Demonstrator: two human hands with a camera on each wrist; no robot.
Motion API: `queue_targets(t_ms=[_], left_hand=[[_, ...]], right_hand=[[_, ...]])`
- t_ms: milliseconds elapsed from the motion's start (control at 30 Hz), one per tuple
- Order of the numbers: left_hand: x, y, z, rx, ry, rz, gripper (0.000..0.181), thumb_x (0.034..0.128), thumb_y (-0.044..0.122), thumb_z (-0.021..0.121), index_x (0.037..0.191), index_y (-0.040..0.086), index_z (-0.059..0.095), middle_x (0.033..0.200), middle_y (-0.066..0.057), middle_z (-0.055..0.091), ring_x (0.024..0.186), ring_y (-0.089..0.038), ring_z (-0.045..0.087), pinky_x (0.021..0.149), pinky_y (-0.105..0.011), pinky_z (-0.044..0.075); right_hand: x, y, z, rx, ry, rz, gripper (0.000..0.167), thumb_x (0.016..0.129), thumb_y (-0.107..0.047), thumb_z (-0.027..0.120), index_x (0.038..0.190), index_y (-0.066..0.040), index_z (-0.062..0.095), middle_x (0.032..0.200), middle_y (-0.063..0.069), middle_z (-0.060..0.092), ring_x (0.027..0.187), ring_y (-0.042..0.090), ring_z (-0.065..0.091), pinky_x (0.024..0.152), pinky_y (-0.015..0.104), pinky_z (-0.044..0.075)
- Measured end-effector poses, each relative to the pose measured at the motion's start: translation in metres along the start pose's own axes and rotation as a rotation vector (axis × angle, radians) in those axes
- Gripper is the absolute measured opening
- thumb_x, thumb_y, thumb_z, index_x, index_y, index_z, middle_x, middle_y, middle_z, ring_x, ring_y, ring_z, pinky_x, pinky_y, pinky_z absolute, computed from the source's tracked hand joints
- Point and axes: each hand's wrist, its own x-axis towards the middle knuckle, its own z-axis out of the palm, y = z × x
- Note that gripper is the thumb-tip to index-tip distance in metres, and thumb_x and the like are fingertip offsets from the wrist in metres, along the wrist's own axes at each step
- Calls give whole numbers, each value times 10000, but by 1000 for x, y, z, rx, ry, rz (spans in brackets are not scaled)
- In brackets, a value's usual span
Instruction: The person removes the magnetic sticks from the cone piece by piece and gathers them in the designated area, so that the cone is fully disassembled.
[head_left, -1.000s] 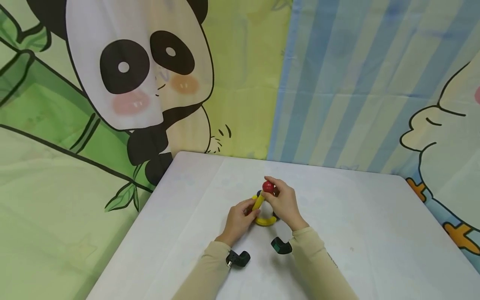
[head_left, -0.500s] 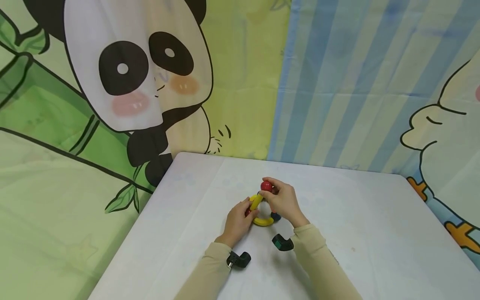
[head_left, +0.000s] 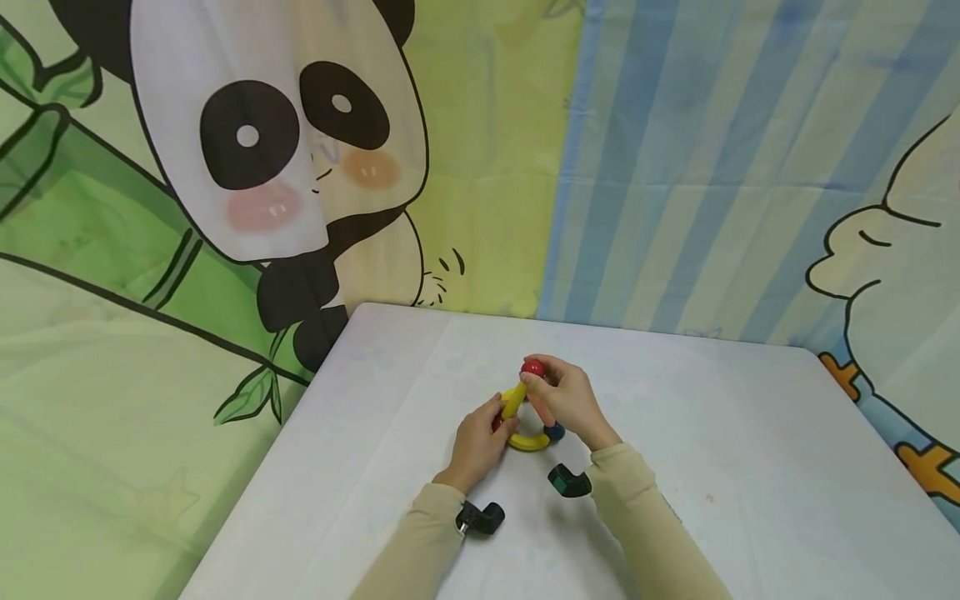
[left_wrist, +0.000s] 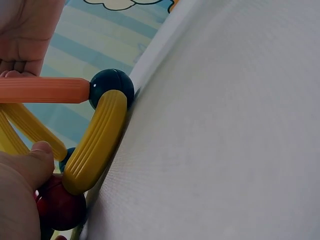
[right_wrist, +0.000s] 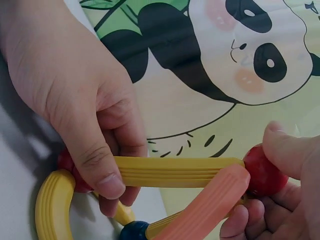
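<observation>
A small frame of magnetic sticks and balls stands on the white table. Its base has curved yellow sticks (head_left: 529, 443), a blue ball (left_wrist: 110, 82) and a lower red ball (left_wrist: 62, 205). From that red ball a straight yellow stick (right_wrist: 175, 171) slants up to an upper red ball (right_wrist: 270, 172). My left hand (head_left: 480, 442) pinches this stick's lower end, beside the lower red ball. My right hand (head_left: 572, 404) grips the upper red ball between thumb and fingers. An orange stick (right_wrist: 205, 207) runs from near the upper ball down to the blue ball. Fingers partly cover both joints.
The white tabletop (head_left: 712, 433) spreads around the frame. Behind it hang printed cloths with a panda (head_left: 285, 150) and blue stripes (head_left: 675, 167). Black wrist cameras, one on the left sleeve (head_left: 480, 518) and one on the right, stick out near the table.
The orange stick has come into view below my right hand in the head view. My right hand and the upper red ball have shifted slightly left. My left hand stays almost still.
</observation>
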Motion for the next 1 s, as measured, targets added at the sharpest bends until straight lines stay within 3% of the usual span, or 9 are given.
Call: queue_targets(t_ms=[167, 333, 500, 600, 800, 1000], left_hand=[[1, 1, 0, 5, 11, 6, 246, 925, 231, 680, 1137, 105, 675, 1304, -129, 619, 1282, -286, 525, 1043, -460, 421], [1, 0, -1, 20, 28, 15, 264, 922, 237, 685, 1146, 98, 682, 1325, -162, 597, 1261, -305, 542, 1036, -472, 427], [1, 0, -2, 13, 37, 8, 272, 919, 227, 688, 1154, 90, 682, 1319, -154, 603, 1257, -298, 546, 1038, -464, 426], [1, 1, -2, -2, 33, -1, 275, 918, 221, 690, 1155, 82, 677, 1315, -144, 609, 1271, -291, 535, 1043, -459, 423], [0, 1, -1, -9, 33, -34, 261, 912, 234, 699, 1127, 88, 678, 1306, -124, 616, 1281, -286, 525, 1045, -449, 423], [-1, 0, 2, -23, 44, -13, 220, 903, 224, 708, 1080, 95, 682, 1248, -107, 645, 1272, -288, 531, 1045, -441, 425]], right_hand=[[1, 2, -1, 103, -4, 20, 397, 948, -303, 645, 1286, -99, 603, 1155, 83, 685, 1012, 216, 647, 853, 273, 540], [2, 2, -9, 167, 78, 11, 388, 955, -340, 624, 1284, -135, 595, 1151, 65, 677, 1050, 267, 594, 806, 230, 496], [3, 15, -19, 90, 169, 16, 441, 913, -421, 660, 1278, -175, 623, 1097, 73, 652, 860, 222, 544, 653, 239, 432], [3, 31, -26, 32, 202, 55, 457, 895, -426, 685, 1290, -204, 623, 1088, 89, 624, 820, 206, 535, 630, 257, 433], [3, 70, -46, -73, 221, 153, 524, 895, -349, 710, 1354, -142, 563, 1177, 121, 588, 889, 212, 552, 658, 256, 458], [9, 102, -63, -127, 315, 156, 510, 885, -233, 728, 1328, -48, 558, 1201, 164, 615, 947, 246, 580, 694, 215, 451]])
